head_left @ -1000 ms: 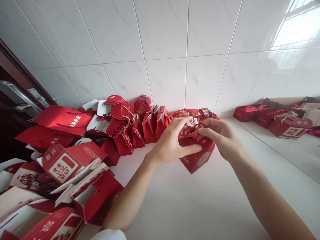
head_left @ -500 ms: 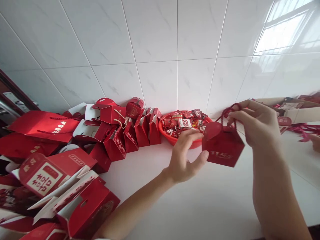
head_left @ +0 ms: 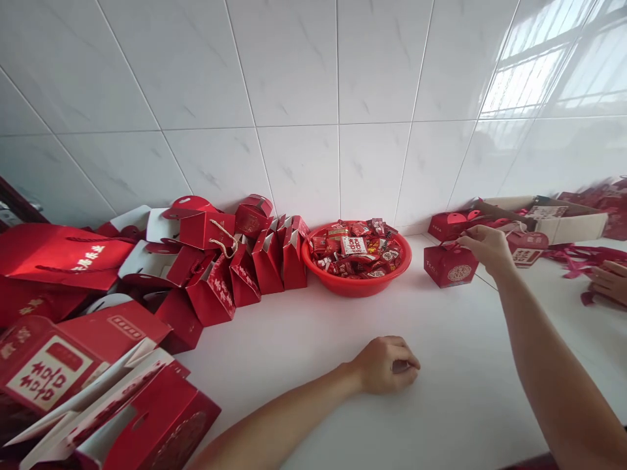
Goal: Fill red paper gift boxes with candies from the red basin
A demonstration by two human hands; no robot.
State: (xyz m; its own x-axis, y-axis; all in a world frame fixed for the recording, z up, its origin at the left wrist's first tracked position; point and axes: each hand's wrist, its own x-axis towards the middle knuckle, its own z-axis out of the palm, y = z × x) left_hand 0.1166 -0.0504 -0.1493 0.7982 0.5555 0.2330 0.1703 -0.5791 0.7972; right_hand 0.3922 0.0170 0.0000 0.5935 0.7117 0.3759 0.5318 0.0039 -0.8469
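Note:
My right hand (head_left: 487, 249) pinches the top of a small red gift box (head_left: 450, 266), which stands upright on the right side of the white tabletop (head_left: 313, 365). A round gold emblem shows on the box's front. Lower in the view, my left hand (head_left: 389, 365) is loosely curled at the table, its fingertips near the thumb and nothing visible in it. Between and behind the two hands stands a red plastic basin (head_left: 357, 285), full of red-wrapped candies (head_left: 365, 245).
Red boxes and bags (head_left: 171, 261) crowd the left side, several with open tops. At the right lie more red boxes (head_left: 526, 247), a cardboard carton (head_left: 578, 228) and dark pink ribbons (head_left: 573, 258). Another person's hand (head_left: 610, 281) rests at the right edge. A tiled wall (head_left: 294, 65) rises behind.
My right hand has moved the red gift box from mid-air to the table at right, and its front has turned. My left hand has come away from the box, dropped lower and curled.

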